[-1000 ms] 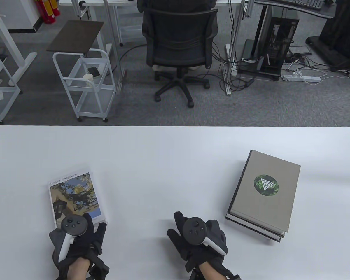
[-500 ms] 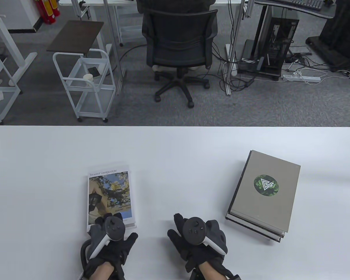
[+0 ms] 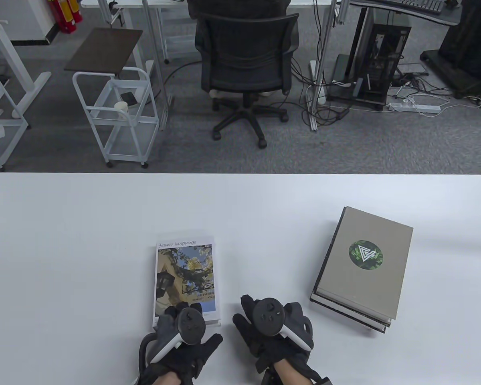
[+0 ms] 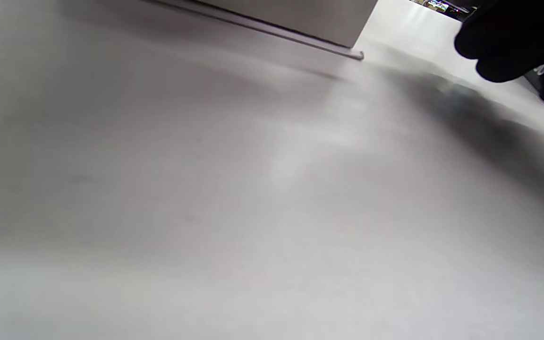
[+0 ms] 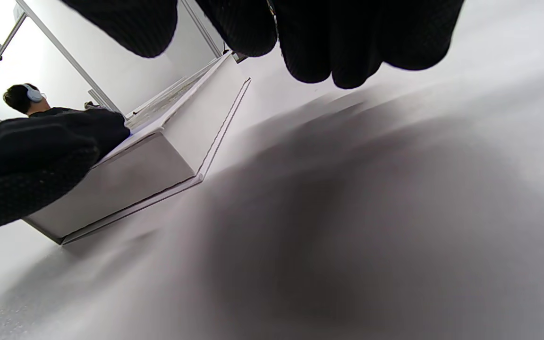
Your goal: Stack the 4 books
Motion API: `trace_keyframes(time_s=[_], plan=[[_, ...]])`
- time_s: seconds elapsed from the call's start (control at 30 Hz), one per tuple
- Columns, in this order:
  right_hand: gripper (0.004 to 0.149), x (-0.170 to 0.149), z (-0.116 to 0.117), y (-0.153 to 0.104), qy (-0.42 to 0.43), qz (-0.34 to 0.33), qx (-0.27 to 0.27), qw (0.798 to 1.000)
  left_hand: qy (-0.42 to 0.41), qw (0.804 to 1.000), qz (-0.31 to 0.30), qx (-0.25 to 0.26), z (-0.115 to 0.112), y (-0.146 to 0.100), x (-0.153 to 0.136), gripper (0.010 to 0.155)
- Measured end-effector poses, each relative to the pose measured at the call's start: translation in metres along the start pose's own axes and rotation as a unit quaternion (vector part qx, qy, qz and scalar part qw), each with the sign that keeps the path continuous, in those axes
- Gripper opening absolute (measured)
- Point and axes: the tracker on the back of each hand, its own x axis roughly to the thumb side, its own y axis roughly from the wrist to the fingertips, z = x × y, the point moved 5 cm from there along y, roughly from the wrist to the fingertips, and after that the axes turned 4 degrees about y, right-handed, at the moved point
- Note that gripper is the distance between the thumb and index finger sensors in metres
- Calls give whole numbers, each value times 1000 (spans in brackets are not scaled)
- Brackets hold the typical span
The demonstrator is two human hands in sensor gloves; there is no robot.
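white and broad, the surface [image 3: 240,208] fills the lower half of the table view, with grey carpet, a black office chair [image 3: 244,60] and a white wire cart [image 3: 116,112] seen beyond its far edge.

a book with a photo cover titled "flower language" [image 3: 185,276] lies flat on the surface, left of centre and near the front edge. the left hand [image 3: 182,341] is laid on the book's near end: its fingers [image 3: 176,311] rest on the near part of the cover, while the thumb is spread out to the right over the surface. whether the near edge is gripped from below cannot be told. in the right wrist view the same book [image 5: 158,146] is seen as a thick white block, with dark gloved fingers [image 5: 50,141] lying on its top at the near corner.

the right hand [image 3: 270,333] is held just beside the book's right side, apart from it, with fingers loosely spread and nothing held; in the right wrist view its fingertips [image 5: 333,52] hang clear above the surface.

well apart on the right, a stack of books is seen, topped by a grey book with a round green emblem [image 3: 364,260]; dark-edged books are visible beneath it, their number unclear.
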Motion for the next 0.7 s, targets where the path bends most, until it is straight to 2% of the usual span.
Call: trace_keyframes(time_s=[0.5,0.53,0.6,0.7], plan=[[63,-8,-1,1,-9,19,-3,1000,-58,988,-111,-85,-9,-24,40,85],[63,-9,-2,1,-10,21,-5,1000,-70,987,-120,-75,-4,-26,40,84],[62,-10,-4,0,-15,26,-14,999,-98,984,-150,6,17,-30,36,82],[63,-10,-7,-1,-37,32,-31,998,-102,976,-150,123,55,-38,16,78]])
